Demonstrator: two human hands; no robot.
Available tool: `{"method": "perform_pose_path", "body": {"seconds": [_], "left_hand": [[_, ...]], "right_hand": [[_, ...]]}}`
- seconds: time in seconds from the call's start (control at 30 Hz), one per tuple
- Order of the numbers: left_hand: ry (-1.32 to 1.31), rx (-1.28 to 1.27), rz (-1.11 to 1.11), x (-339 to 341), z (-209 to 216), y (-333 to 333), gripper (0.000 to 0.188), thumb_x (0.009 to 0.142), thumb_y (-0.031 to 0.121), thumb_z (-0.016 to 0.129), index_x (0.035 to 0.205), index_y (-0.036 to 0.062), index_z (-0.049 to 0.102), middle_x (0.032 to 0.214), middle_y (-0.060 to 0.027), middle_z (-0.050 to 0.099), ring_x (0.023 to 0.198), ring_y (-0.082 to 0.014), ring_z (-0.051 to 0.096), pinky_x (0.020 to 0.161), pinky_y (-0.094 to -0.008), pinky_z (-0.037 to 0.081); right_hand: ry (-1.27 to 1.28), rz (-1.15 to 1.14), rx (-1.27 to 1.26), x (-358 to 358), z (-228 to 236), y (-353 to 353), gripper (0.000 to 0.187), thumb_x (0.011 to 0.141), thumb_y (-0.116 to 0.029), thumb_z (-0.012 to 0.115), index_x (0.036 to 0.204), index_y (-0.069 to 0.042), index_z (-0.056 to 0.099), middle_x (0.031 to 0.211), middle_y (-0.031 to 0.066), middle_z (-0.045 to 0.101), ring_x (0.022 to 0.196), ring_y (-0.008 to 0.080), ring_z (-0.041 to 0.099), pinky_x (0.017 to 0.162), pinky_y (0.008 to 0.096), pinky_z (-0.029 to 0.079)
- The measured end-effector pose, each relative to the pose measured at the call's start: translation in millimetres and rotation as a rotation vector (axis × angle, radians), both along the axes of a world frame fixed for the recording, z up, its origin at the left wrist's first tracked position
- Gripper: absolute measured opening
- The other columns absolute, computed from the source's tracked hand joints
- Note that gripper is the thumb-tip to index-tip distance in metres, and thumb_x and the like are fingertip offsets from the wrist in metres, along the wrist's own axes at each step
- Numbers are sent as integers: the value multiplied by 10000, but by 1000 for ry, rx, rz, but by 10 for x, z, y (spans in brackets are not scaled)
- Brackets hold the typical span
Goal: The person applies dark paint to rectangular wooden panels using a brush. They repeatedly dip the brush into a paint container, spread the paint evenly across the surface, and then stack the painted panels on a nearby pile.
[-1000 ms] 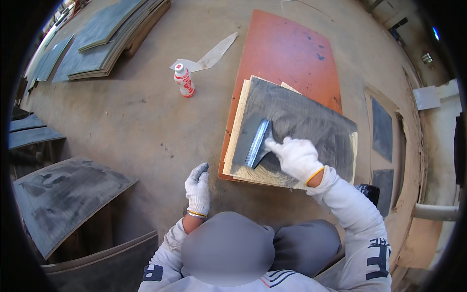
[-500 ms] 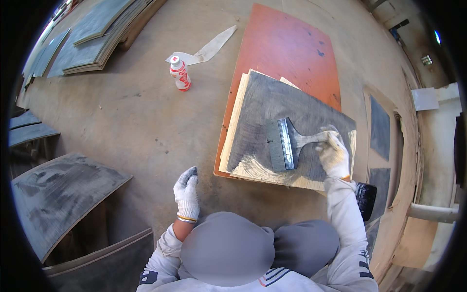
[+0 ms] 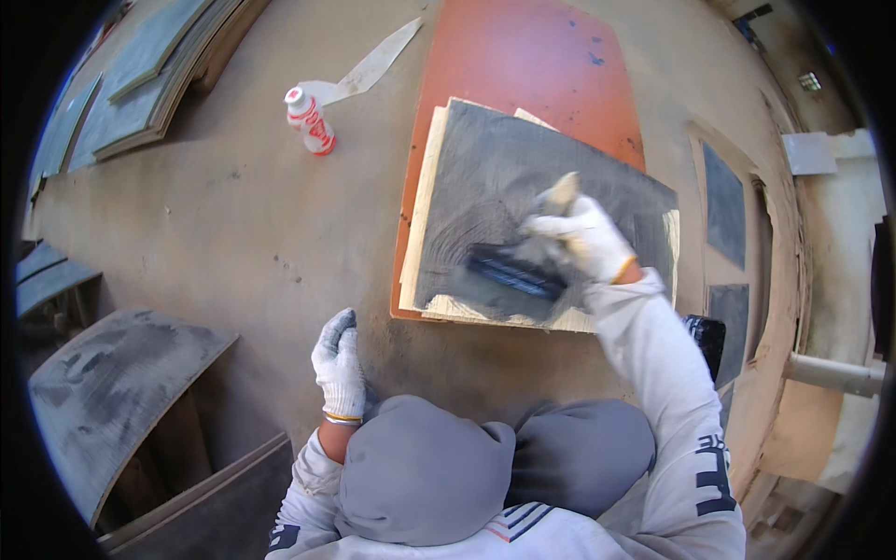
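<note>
My right hand [image 3: 588,238], in a white knit glove, is closed round the handle of a wide brush [image 3: 513,273]. The brush's broad head rests on a board [image 3: 504,154], blurred by motion. Dark coating covers most of the board's top, leaving pale wood along the near edge and right corner. More pale boards lie beneath it, on a reddish-brown panel [image 3: 532,56]. My left hand [image 3: 338,364], gloved with darkened fingertips, is held beside my left knee. Its fingers are loosely stretched, and no object shows in it.
A white bottle with red markings [image 3: 311,123] stands on the floor beside a pale torn strip [image 3: 364,75]. Stacked grey boards [image 3: 154,89] lie far left. A curved dark-coated board [image 3: 131,392] is near left. A black container [image 3: 707,345] sits beyond my right forearm.
My right hand has moved left with the brush, turning it so its head lies nearer the board's near edge. The view has shifted slightly. My left hand stays by my knee.
</note>
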State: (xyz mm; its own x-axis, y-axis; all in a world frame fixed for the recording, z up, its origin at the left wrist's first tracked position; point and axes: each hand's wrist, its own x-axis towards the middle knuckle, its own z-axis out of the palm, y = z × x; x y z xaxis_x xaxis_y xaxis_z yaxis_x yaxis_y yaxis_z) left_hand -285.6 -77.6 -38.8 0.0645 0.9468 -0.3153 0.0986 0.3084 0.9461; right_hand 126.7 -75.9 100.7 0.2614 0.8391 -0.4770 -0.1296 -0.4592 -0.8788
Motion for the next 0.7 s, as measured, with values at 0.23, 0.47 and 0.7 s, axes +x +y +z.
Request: {"method": "perform_pose_path", "body": {"seconds": [0.23, 0.47, 0.7], "left_hand": [[73, 25, -5, -44, 55, -26, 301, 1030, -40, 580, 1298, -62, 717, 1268, -128, 752, 1186, -209, 695, 1096, -338, 520], [159, 191, -11, -62, 275, 50, 296, 1035, -49, 567, 1294, -67, 710, 1271, -122, 742, 1192, -209, 690, 1097, -333, 517], [114, 89, -54, 35, 234, 82, 303, 1036, -50, 563, 1301, -67, 710, 1265, -121, 744, 1181, -198, 692, 1084, -331, 525]], "right_hand": [[-129, 128, -84, -228, 122, 169, 344, 892, -133, 832, 1183, -54, 666, 919, 21, 716, 673, 88, 592, 594, 273, 471], [-158, 186, -127, -302, 84, 210, 364, 898, -145, 830, 1205, -34, 670, 998, 53, 746, 725, 111, 618, 632, 298, 509], [-182, 145, -101, -805, 144, 325, 437, 893, -246, 823, 1242, -25, 679, 1005, 63, 713, 846, 149, 642, 767, 319, 542]]}}
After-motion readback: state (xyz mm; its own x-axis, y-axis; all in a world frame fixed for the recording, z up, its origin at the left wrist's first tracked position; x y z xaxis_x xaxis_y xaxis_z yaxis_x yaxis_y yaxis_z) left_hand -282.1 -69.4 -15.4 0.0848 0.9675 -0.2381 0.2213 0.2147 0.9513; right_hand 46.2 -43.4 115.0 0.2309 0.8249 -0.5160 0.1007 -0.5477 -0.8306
